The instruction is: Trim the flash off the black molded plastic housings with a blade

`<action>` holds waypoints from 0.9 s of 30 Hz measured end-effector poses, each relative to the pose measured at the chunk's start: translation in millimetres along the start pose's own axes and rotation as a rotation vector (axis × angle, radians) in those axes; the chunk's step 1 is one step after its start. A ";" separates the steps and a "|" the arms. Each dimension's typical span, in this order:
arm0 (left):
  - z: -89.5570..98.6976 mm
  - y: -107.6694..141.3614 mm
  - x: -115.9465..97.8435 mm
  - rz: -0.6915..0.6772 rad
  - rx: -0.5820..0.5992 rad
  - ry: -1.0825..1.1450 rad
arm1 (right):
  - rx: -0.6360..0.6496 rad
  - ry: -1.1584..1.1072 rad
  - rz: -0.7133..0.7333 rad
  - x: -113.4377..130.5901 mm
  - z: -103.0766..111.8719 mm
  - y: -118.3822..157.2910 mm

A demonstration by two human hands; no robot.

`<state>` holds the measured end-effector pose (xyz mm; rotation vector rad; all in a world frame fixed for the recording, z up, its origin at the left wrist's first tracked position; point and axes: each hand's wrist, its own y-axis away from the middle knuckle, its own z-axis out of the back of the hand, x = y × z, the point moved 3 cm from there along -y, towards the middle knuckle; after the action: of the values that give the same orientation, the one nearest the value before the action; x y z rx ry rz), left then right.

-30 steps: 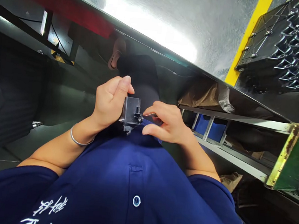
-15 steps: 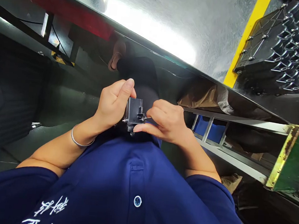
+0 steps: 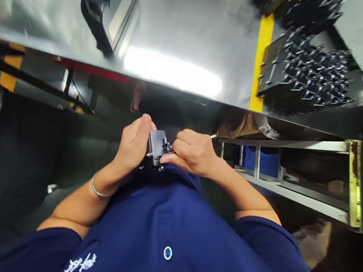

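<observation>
So it's one head cam, worn up top and aimed forward and pretty steeply down. Left grip (image 3: 133, 143) and right grip (image 3: 194, 151) land around mid-frame, fairly near the lens, with the shirt (image 3: 148, 218) on their near side and the surface (image 3: 191, 30) beyond.

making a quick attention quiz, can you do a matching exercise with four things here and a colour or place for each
1. black block
2. bangle
3. strip on the metal tabletop
4. shirt

A. yellow
B. navy blue
C. held in the left hand
D. silver

Pairs: 1-C, 2-D, 3-A, 4-B
</observation>
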<state>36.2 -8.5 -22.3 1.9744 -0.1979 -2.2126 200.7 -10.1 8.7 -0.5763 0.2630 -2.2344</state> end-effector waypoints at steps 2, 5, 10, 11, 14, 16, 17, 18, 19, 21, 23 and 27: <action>3.6 -0.8 -3.8 0.007 0.113 0.067 | -0.061 -0.122 -0.042 -9.1 9.5 -8.5; 7.1 3.3 -12.7 0.001 0.310 0.163 | -0.186 -0.418 -0.207 -25.8 25.4 -18.7; 8.9 14.9 -29.0 -0.225 0.122 0.139 | -0.255 -0.861 -0.534 -34.8 28.7 -25.7; 8.1 16.6 -30.5 -0.261 0.075 0.130 | -0.260 -0.913 -0.562 -33.2 26.8 -26.6; 6.5 20.6 -31.4 -0.308 0.000 0.127 | -0.277 -1.009 -0.599 -27.2 21.0 -29.4; 6.8 23.5 -30.8 -0.316 -0.013 0.146 | -0.273 -1.049 -0.602 -23.9 17.5 -30.6; 7.4 25.0 -30.2 -0.310 -0.017 0.157 | -0.270 -1.063 -0.598 -22.8 16.2 -30.8; 8.3 26.1 -29.3 -0.296 -0.022 0.166 | -0.267 -1.070 -0.590 -22.2 15.2 -30.6; 9.6 26.8 -28.0 -0.271 -0.030 0.175 | -0.265 -1.069 -0.574 -22.1 14.9 -30.0; 13.2 26.3 -25.4 -0.212 -0.044 0.187 | -0.259 -1.028 -0.525 -23.5 16.7 -28.0; 17.7 23.7 -24.6 -0.166 -0.042 0.199 | -0.258 -0.918 -0.431 -26.0 23.4 -26.4; 23.3 18.7 -29.8 -0.042 0.031 0.319 | -0.261 -0.487 -0.034 -23.5 46.0 -30.5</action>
<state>17.0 -20.7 13.1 2.3305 -0.1489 -1.8903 216.6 27.6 52.5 -1.2455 0.2933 -2.0260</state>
